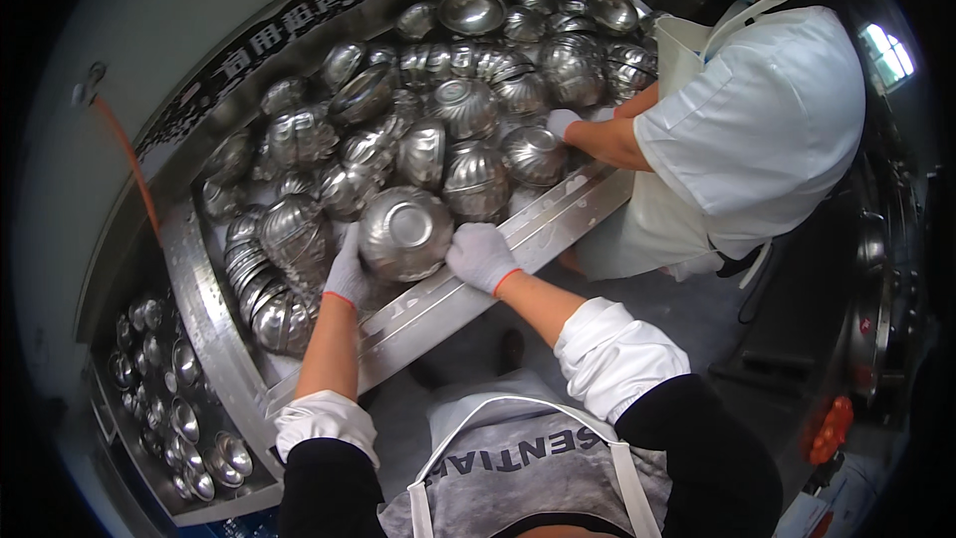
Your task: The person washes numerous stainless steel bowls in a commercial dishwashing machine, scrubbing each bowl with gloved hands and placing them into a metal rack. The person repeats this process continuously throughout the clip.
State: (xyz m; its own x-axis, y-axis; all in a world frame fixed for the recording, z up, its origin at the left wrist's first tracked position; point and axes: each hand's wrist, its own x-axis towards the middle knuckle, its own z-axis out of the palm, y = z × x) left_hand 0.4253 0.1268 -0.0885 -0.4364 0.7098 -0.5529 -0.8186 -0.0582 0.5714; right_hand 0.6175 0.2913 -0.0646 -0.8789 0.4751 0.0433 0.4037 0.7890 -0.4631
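Observation:
A fluted stainless steel bowl (405, 233) lies upside down near the front edge of a steel sink full of bowls, its ring base facing up. My left hand (346, 269), in a white knit glove with an orange cuff, is against the bowl's left side. On the bowl's right side, my gloved right hand (475, 254) grips the rim with curled fingers, above the sink's front ledge. Just left of my left hand is a stack of nested bowls (295, 235). Another group of stacked bowls (476, 179) stands behind my right hand. Foam or suds show between the bowls.
A co-worker in a white shirt and apron (747, 112) stands at the right, gloved hands among the bowls. The steel front ledge (441, 310) crosses before me. A second sink (261, 497) with more bowls is at lower left. An orange hose (131, 157) hangs behind.

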